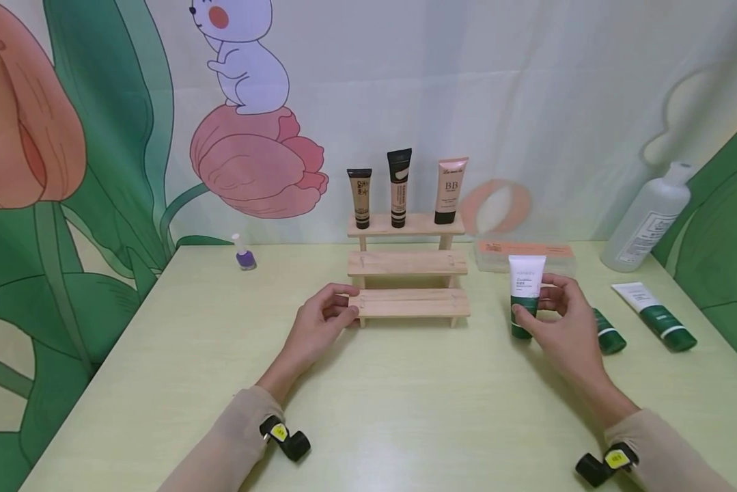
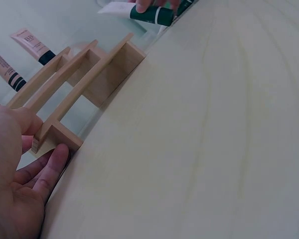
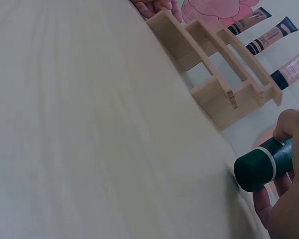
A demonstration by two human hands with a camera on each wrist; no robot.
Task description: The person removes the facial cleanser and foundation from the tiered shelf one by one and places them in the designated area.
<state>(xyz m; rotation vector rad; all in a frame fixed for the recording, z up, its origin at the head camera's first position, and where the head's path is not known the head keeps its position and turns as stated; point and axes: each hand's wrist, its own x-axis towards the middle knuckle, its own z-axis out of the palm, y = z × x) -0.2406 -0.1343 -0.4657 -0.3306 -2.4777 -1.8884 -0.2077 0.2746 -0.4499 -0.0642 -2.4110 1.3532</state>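
Observation:
A three-tier wooden display rack (image 1: pixel 408 301) stands mid-table. My left hand (image 1: pixel 319 318) pinches the left end of its lowest step, thumb and fingers on either side of the board, as the left wrist view (image 2: pixel 20 159) also shows. To the right of the rack, my right hand (image 1: pixel 567 328) grips a white and green squeeze tube (image 1: pixel 526 280), upright with its green cap (image 3: pixel 251 172) at the bottom. On the top step stand a small tan tube (image 1: pixel 360 198), a black-topped tube (image 1: pixel 399 191) and a pink BB cream tube (image 1: pixel 450 191), all cap down.
Two more white and green tubes lie at the right, one (image 1: pixel 657 318) in full sight and one (image 1: pixel 609 333) partly behind my right hand. A clear box (image 1: pixel 494 262) and a white bottle (image 1: pixel 645 222) stand behind them. A purple nail polish bottle (image 1: pixel 245 258) is at the back left.

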